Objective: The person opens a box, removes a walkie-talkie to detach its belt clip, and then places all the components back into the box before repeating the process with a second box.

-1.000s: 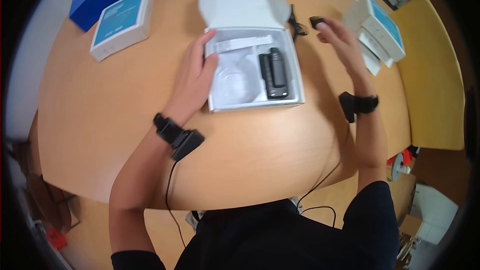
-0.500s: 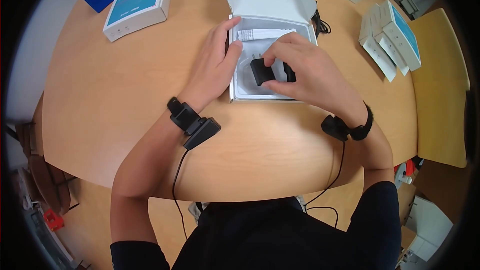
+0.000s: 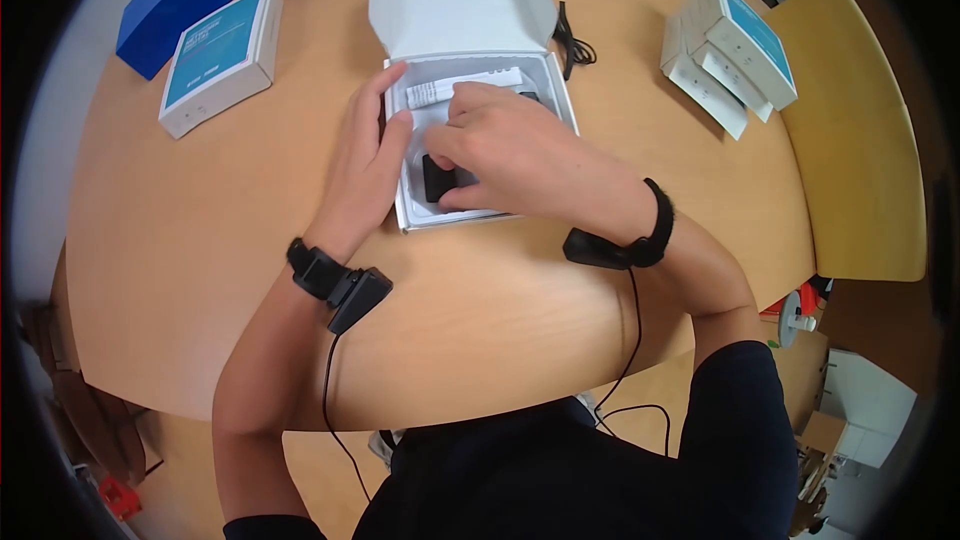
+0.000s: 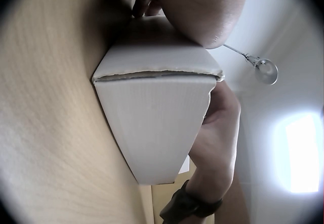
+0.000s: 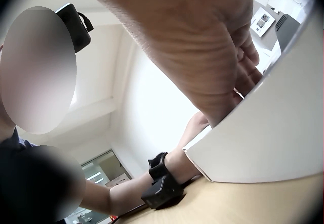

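A white box (image 3: 403, 210) lies with its lid (image 3: 460, 5) folded back. My left hand (image 3: 362, 160) rests along its left side, thumb and index fingertip at the rim. Inside the left compartment my right hand (image 3: 525, 150) pinches a black power adapter (image 3: 437, 180) between thumb and fingers. A white packet (image 3: 430, 93) with printed text lies along the back of the insert. The black device in the right compartment is mostly hidden under my right hand. The left wrist view shows the box's outer wall (image 4: 152, 123).
A black cable (image 3: 573, 45) lies coiled right of the lid. At the left are a white-and-teal box (image 3: 215, 55) and a blue box (image 3: 180, 5). Several similar boxes (image 3: 745, 35) stand at the right, near a yellow chair back (image 3: 855, 130).
My right hand has come from beyond the box's right side, carrying the black adapter over the box and down into its left compartment. My left hand has stayed at the left side.
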Available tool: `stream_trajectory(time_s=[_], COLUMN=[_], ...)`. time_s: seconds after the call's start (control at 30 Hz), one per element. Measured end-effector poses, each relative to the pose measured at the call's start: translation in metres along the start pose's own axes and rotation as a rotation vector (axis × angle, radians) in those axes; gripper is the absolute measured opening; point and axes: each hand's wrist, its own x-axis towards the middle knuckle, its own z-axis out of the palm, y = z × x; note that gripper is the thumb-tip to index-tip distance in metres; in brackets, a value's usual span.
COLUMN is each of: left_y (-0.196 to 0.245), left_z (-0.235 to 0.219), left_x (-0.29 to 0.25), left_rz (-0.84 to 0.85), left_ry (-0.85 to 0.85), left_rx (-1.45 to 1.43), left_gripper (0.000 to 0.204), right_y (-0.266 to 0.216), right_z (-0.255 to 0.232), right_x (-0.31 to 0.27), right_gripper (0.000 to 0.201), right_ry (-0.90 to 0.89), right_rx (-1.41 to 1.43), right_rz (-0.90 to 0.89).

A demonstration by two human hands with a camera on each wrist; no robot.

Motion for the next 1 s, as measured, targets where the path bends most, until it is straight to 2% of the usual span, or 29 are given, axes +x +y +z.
stream_trajectory(time_s=[0.13,0.23,0.33,0.43,0.53,0.63,0.77,0.87,1.0], left_y=[0.004,0.007,0.009,0.005,0.013,0.008,0.008,0.007,0.007], left_z=[-0.001,-0.002,-0.002,-0.001,-0.001,0.0,0.0,0.0,-0.001], left_x=[0.0,0.0,0.0,0.0,0.0,0.0,0.0,0.001,0.0], left_rz=[-0.019,-0.039,-0.034,-0.011,-0.033,-0.025,-0.024,-0.011,-0.023], left_ry=[-0.017,-0.02,-0.019,-0.004,-0.012,-0.009,-0.007,-0.006,-0.01], left_rx=[-0.012,-0.007,0.008,0.022,0.026,-0.005,-0.001,0.008,0.001], left_gripper=[0.049,0.049,0.049,0.049,0.049,0.048,0.048,0.048,0.048], right_y=[0.001,0.001,0.003,0.018,0.06,0.119,0.15,0.161,0.173], right_z=[0.001,-0.005,-0.015,-0.035,-0.054,-0.055,-0.037,-0.03,-0.03], right_x=[0.002,0.0,-0.007,-0.011,-0.021,-0.037,-0.05,-0.058,-0.065], right_gripper=[0.038,0.032,0.025,0.024,0.03,0.037,0.049,0.045,0.04], right_ry=[-0.032,-0.043,-0.011,0.261,0.396,0.455,0.253,0.225,0.199], right_rx=[-0.01,0.021,0.162,0.103,0.223,0.113,-0.121,-0.183,-0.117], right_rz=[-0.005,0.007,0.102,0.132,0.52,0.659,0.848,0.833,0.879])
